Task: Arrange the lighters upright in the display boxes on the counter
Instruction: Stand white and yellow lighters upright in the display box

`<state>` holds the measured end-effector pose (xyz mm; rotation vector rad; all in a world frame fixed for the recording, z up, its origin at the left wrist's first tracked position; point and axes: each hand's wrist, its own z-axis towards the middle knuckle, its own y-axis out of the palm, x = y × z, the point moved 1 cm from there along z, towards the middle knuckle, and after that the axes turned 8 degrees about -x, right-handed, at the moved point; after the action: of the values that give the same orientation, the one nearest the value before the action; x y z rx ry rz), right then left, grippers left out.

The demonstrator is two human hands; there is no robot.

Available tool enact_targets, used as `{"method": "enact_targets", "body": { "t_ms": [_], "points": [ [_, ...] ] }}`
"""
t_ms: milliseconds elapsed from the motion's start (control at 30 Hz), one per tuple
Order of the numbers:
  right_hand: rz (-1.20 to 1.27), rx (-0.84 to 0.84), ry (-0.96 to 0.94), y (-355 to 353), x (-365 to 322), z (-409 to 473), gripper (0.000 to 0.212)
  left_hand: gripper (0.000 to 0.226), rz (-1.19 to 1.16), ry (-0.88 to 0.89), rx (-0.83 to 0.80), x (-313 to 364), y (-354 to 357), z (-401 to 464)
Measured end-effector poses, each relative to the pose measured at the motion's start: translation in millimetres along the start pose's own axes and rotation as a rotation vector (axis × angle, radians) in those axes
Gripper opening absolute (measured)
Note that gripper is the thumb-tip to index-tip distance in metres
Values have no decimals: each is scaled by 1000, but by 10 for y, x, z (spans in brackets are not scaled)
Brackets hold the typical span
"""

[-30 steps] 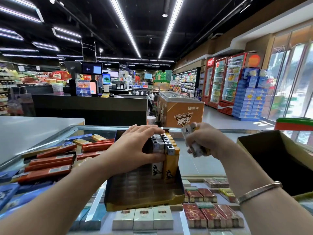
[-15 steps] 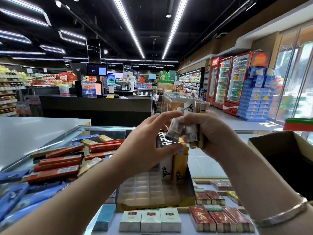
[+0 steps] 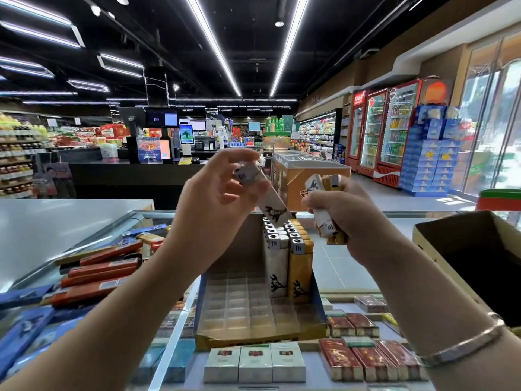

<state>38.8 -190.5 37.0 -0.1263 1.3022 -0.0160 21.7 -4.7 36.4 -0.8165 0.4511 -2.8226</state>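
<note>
A glass worktop (image 3: 363, 221) runs across the lower view, with cigarette packs showing beneath the glass. On it stands an open display box (image 3: 262, 331), its clear divider grid mostly bare; two rows of lighters (image 3: 286, 249) stand upright at its back right, white ones on the left row and yellow ones on the right, each printed with a dark animal figure. A brown cardboard carton (image 3: 451, 235) sits at the right edge of the worktop, open at the top. To the left lie long red cartons (image 3: 95, 275) and blue cartons (image 3: 25, 325) in a loose pile.

Both forearms reach in from the bottom. The left hand (image 3: 214, 204) is raised above the display box, its fingers (image 3: 239, 159) and thumb pinching a single white lighter (image 3: 265, 196) near the metal end, so that the lighter slants down toward the standing rows. The right hand (image 3: 346, 213) is just beside it, fingers curled round a small bundle of lighters (image 3: 324, 204), white and yellow, which stick out above and below the fist. A silver bracelet (image 3: 462, 345) circles the right wrist.
</note>
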Motion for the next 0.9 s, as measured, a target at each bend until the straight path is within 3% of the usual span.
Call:
{"method": "enact_targets", "body": {
  "t_ms": [100, 233, 500, 700, 800, 900],
  "points": [
    [-50, 16, 58, -8, 85, 29, 21, 35, -23, -80, -125, 2, 27, -16],
    [-34, 15, 97, -7, 144, 52, 25, 34, 49, -104, -158, 3, -52, 17],
    [-88, -46, 51, 80, 160, 55, 22, 27, 227, -42, -361, -27, 82, -60],
    [-114, -51, 48, 99, 179, 53, 21, 35, 394, -28, -501, -27, 164, -96],
    [-106, -65, 45, 101, 182, 55, 21, 42, 443, -45, -523, -13, 172, -98],
    [-106, -68, 46, 106, 186, 51, 20, 32, 426, -28, -544, 1, 131, -85]
  ]
}}
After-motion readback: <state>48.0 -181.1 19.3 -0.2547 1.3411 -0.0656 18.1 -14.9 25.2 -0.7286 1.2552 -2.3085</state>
